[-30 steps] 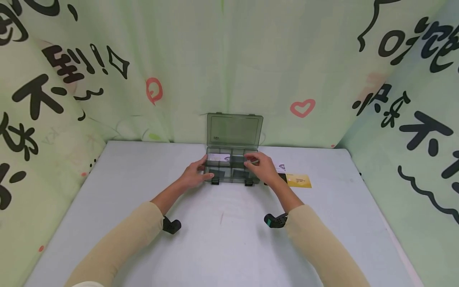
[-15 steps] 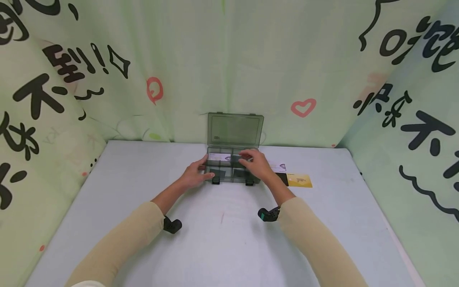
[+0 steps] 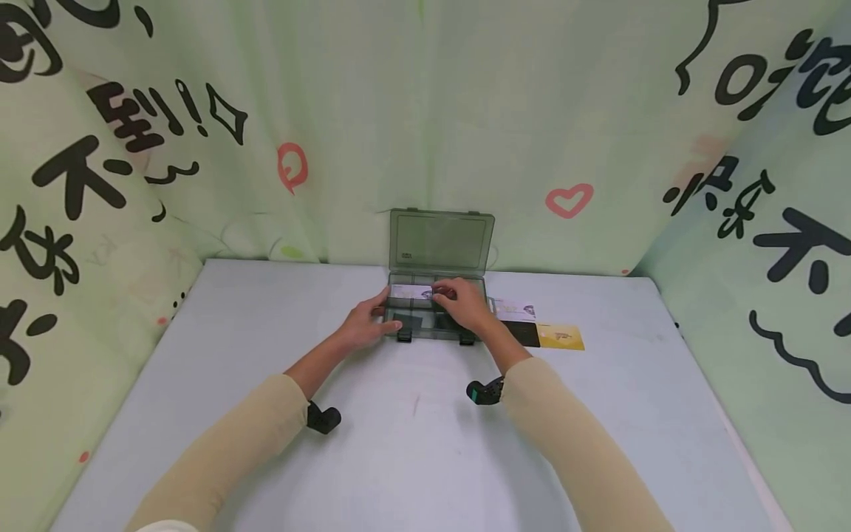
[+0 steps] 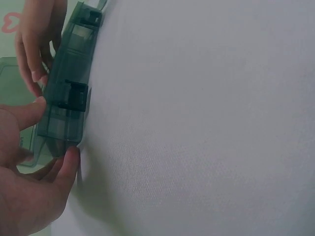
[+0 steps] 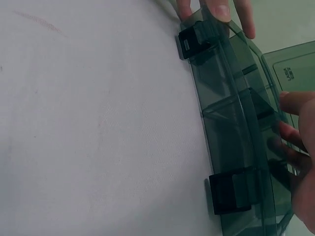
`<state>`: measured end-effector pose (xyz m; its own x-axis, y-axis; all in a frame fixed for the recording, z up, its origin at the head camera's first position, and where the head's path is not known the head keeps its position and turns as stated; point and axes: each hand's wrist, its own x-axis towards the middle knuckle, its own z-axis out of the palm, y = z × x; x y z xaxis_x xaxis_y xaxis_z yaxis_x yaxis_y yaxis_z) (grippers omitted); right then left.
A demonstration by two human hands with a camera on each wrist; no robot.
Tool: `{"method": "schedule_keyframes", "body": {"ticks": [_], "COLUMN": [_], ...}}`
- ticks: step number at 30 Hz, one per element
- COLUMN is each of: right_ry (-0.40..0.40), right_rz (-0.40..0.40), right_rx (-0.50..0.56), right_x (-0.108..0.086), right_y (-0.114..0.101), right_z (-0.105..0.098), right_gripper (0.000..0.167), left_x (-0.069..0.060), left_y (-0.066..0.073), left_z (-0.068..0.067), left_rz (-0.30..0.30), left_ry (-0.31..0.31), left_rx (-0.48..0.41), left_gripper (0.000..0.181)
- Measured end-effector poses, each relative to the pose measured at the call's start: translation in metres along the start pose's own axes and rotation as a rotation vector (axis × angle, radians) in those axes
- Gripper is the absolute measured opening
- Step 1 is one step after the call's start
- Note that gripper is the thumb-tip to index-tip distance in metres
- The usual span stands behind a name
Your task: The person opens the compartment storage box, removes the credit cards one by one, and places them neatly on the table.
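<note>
A dark translucent green compartment box [image 3: 432, 332] stands at the table's back edge, its lid [image 3: 442, 241] raised. My left hand [image 3: 362, 324] grips its left end; in the left wrist view the thumb [image 4: 33, 110] rests along the top edge and the fingers lie against the end wall. A pale printed card [image 3: 411, 292] sits in the back left compartment. My right hand [image 3: 464, 304] reaches over the middle of the box with bent fingers. In the right wrist view its fingertips [image 5: 288, 101] dip at the compartments; whether they pinch anything is hidden.
Right of the box lie a pale card [image 3: 517, 309], a black card [image 3: 522, 333] and a yellow card [image 3: 561, 337] on the white table [image 3: 412, 458]. Two black latches [image 5: 230, 194] jut from the box's front. A printed curtain [image 3: 425, 148] hangs close behind.
My right hand has moved left over the compartments, from the box's right side to its middle. A small pale thing seen earlier at its fingertips no longer shows. My left hand keeps its grip.
</note>
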<state>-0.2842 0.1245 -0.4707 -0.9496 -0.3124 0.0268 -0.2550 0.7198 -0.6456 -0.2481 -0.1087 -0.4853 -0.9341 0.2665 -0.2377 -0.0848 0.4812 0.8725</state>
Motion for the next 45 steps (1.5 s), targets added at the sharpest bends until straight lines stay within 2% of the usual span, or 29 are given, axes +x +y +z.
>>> {"method": "schedule_keyframes", "body": {"ticks": [3,10,16,21,26,30,34,41,45], "right_ry": [-0.01,-0.075,-0.111,-0.183,-0.255,-0.287,-0.265,-0.118,-0.074], "right_rz": [0.014,0.11,0.164,0.198,0.241,0.27,0.267,0.178,0.147], "right_rx": [-0.014,-0.058,-0.168,-0.235,-0.235,-0.194,-0.155,-0.041,0.008], "right_x": [0.004,0.013,0.021,0.027,0.029,0.029,0.028,0.028,0.025], "right_y": [0.0,-0.006,-0.013,-0.015,-0.014,-0.016,-0.018,-0.015,-0.012], "right_z": [0.002,0.002,0.0,0.0,0.002,0.0,-0.001,0.002,0.003], "right_gripper": [0.034,0.035,0.036,0.041,0.043,0.042,0.038,0.025,0.017], "left_x": [0.0,0.002,0.005,0.006,0.007,0.006,0.004,0.003,0.003], "left_y": [0.001,0.0,0.0,0.0,0.001,0.0,0.001,-0.002,-0.004], "left_z": [0.001,0.001,0.002,0.004,0.005,0.005,0.005,0.001,0.0], "left_rz": [0.007,0.04,0.044,0.055,0.046,0.033,0.024,0.037,0.049], "left_ry": [0.0,-0.002,-0.004,-0.002,0.0,0.001,0.004,0.018,0.011], "left_rx": [0.0,0.025,0.017,0.023,0.035,0.037,0.04,0.033,0.03], "left_gripper": [0.083,0.082,0.083,0.083,0.083,0.083,0.083,0.083,0.083]}}
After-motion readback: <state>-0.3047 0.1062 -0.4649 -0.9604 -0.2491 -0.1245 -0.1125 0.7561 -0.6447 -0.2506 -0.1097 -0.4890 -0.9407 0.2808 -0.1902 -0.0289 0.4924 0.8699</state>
